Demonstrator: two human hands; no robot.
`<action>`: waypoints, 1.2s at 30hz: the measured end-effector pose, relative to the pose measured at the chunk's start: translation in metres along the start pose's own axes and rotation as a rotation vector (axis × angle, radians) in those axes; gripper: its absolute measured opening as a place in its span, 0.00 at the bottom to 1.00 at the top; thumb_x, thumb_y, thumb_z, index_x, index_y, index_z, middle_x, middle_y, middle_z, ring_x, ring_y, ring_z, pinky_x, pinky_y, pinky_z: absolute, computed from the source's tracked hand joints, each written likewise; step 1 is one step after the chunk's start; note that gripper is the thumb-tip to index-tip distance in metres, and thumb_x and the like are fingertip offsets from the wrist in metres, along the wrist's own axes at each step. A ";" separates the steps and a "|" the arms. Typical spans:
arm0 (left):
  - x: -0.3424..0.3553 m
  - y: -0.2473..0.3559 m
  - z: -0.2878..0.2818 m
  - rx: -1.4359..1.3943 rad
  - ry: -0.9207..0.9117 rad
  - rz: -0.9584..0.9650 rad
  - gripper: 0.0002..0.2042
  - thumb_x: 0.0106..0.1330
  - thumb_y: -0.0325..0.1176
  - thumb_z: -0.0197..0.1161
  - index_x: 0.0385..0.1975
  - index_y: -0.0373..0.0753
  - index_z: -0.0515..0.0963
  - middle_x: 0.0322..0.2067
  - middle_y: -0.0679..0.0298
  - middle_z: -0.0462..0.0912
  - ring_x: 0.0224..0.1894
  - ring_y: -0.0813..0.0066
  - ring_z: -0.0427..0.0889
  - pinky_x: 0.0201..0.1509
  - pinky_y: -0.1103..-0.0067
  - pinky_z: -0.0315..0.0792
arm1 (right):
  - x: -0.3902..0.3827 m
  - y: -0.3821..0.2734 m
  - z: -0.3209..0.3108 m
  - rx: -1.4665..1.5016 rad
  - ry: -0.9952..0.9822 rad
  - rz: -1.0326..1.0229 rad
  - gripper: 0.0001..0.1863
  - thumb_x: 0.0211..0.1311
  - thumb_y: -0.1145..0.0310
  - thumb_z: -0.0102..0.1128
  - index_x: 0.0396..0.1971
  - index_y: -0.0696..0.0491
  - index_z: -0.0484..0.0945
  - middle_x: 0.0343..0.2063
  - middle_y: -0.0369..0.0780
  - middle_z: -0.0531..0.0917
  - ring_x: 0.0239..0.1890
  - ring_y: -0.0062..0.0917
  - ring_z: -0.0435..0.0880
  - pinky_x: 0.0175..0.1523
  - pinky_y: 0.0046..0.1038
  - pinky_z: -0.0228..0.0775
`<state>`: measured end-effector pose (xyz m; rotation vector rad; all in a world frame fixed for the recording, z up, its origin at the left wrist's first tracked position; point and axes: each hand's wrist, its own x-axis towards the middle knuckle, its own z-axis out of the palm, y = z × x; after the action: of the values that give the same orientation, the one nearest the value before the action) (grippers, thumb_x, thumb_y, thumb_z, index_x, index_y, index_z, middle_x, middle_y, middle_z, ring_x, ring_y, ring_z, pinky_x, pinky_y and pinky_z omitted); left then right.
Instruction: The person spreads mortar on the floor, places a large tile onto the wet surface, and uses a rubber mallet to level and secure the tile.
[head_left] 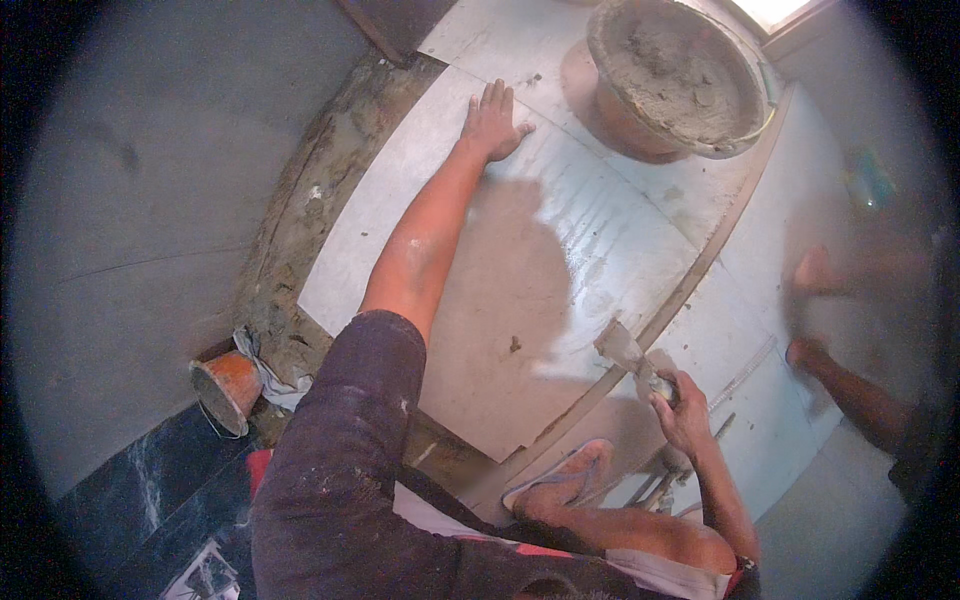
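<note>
My left hand point(490, 125) lies flat with fingers spread on a pale floor tile point(390, 165), near its far end. In my right hand point(687, 415) is a scraper point(618, 343) with a flat, mortar-smeared blade, gripped by its handle. The blade is just above or touching a narrow, dirty joint point(690, 285) along the tile's right side; I cannot tell which. Across the tile falls my shadow. A wide basin point(625, 130) of wet grey mortar point(690, 75) stands on the tiles beyond my hands.
Left of the tile runs a rough mortar strip point(305, 200) beside a grey wall point(180, 150). A small orange bucket point(235, 388) sits tilted near dark tiles point(140, 480). At right are another person's feet point(815, 272). Some tools point(660, 490) lie by my sandalled foot point(560, 480).
</note>
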<state>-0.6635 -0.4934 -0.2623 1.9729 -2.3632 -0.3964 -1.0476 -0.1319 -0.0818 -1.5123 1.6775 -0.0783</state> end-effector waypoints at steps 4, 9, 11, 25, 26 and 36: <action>0.010 -0.006 -0.007 0.026 -0.015 -0.015 0.44 0.69 0.61 0.48 0.73 0.31 0.46 0.75 0.49 0.42 0.77 0.54 0.39 0.77 0.55 0.40 | 0.001 0.019 0.009 -0.023 0.015 -0.024 0.22 0.56 0.71 0.68 0.52 0.56 0.75 0.42 0.48 0.82 0.41 0.37 0.84 0.45 0.33 0.77; 0.013 -0.015 -0.009 0.075 -0.039 -0.061 0.44 0.69 0.62 0.48 0.73 0.32 0.47 0.75 0.50 0.42 0.77 0.54 0.41 0.77 0.56 0.41 | 0.006 0.006 0.006 -0.045 -0.016 -0.039 0.22 0.57 0.69 0.68 0.52 0.55 0.75 0.42 0.49 0.83 0.44 0.42 0.84 0.49 0.37 0.76; 0.015 -0.025 -0.009 0.086 -0.020 -0.100 0.43 0.70 0.61 0.47 0.73 0.32 0.47 0.75 0.51 0.42 0.77 0.55 0.41 0.77 0.56 0.41 | 0.006 0.006 0.005 -0.058 -0.026 -0.040 0.22 0.57 0.68 0.68 0.52 0.54 0.75 0.44 0.49 0.82 0.46 0.44 0.83 0.51 0.38 0.75; 0.005 -0.075 -0.017 -0.073 0.064 -0.247 0.40 0.68 0.50 0.57 0.71 0.29 0.52 0.73 0.48 0.49 0.76 0.53 0.45 0.78 0.61 0.44 | 0.001 0.020 0.010 -0.228 -0.094 -0.048 0.22 0.58 0.66 0.66 0.53 0.52 0.74 0.50 0.50 0.80 0.53 0.47 0.79 0.57 0.42 0.72; 0.003 -0.091 -0.006 -0.091 0.111 -0.286 0.39 0.67 0.49 0.58 0.70 0.28 0.53 0.73 0.47 0.50 0.76 0.53 0.46 0.78 0.62 0.44 | 0.001 0.020 0.011 -0.243 -0.094 -0.066 0.22 0.59 0.66 0.65 0.53 0.51 0.74 0.49 0.50 0.80 0.53 0.47 0.79 0.57 0.42 0.72; 0.034 -0.135 -0.011 -0.360 0.270 -0.283 0.22 0.59 0.37 0.57 0.46 0.24 0.77 0.49 0.35 0.78 0.55 0.43 0.77 0.62 0.61 0.69 | 0.019 0.026 0.012 -0.365 -0.156 -0.064 0.19 0.58 0.68 0.62 0.50 0.51 0.74 0.44 0.48 0.80 0.51 0.46 0.78 0.56 0.42 0.71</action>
<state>-0.5384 -0.5501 -0.2852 2.0333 -1.7203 -0.4896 -1.0585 -0.1358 -0.1141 -1.7902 1.5757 0.3207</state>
